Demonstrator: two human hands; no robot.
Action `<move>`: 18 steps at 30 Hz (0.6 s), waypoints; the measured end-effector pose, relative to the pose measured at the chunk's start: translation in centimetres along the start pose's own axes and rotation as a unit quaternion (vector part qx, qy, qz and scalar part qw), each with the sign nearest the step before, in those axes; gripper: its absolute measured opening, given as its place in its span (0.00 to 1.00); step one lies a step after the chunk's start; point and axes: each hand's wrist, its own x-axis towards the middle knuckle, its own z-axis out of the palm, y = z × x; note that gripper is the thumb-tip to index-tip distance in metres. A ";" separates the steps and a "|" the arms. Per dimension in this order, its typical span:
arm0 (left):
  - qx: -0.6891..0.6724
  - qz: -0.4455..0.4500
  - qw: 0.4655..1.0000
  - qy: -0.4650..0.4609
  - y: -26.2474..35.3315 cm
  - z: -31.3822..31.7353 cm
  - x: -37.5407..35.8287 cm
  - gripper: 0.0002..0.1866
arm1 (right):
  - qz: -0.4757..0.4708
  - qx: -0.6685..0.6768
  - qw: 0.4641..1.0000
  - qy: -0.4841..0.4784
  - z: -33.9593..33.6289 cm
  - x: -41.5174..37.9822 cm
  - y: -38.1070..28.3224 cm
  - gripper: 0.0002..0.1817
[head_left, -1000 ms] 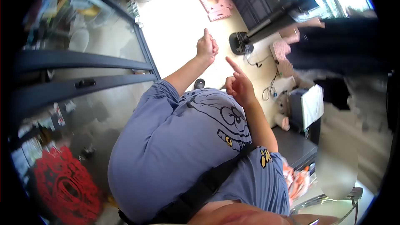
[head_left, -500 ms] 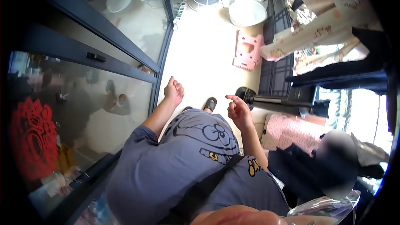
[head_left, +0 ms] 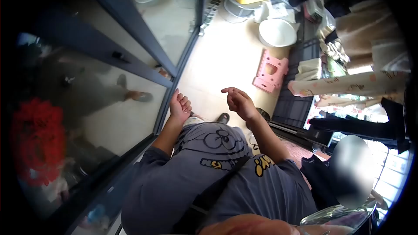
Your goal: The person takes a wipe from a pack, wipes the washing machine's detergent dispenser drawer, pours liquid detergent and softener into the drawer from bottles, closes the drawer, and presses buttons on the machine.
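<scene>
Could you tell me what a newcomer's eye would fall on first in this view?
Probably the two raised bare hands at centre: the left hand loosely curled near the dark sliding glass door, the right hand open-fingered, neither holding anything. Beyond them, a pink step stool lies on the pale floor, below a white basin.

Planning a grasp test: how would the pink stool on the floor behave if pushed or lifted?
The pink stool looks like moulded plastic with cut-outs, so probably stiff and light for its size. It lies flat on the smooth floor, so a push would likely slide it rather than tip it. The cut-out may offer a grip.
</scene>
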 end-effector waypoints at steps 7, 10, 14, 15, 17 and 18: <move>-0.023 0.082 0.995 0.056 9.3 -4.7 -2.5 0.26 | -0.052 -0.306 0.940 -0.145 11.3 11.4 -0.6 0.17; -0.060 0.106 0.988 0.097 12.4 -6.6 -4.1 0.24 | -0.127 -0.400 0.883 -0.211 16.1 16.2 -2.1 0.26; -0.116 0.152 0.973 0.129 12.5 -11.8 -6.1 0.21 | -0.244 -0.545 0.770 -0.224 21.3 22.6 -3.1 0.38; -0.135 0.160 0.967 0.147 12.0 -13.2 -6.4 0.21 | -0.265 -0.527 0.768 -0.250 22.6 23.9 -3.2 0.43; -0.171 0.183 0.951 0.182 11.7 -14.8 -6.5 0.21 | -0.345 -0.522 0.741 -0.244 25.1 26.3 -4.8 0.50; -0.188 0.207 0.941 0.190 10.6 -16.0 -6.1 0.21 | -0.404 -0.508 0.712 -0.270 25.8 27.8 -4.7 0.54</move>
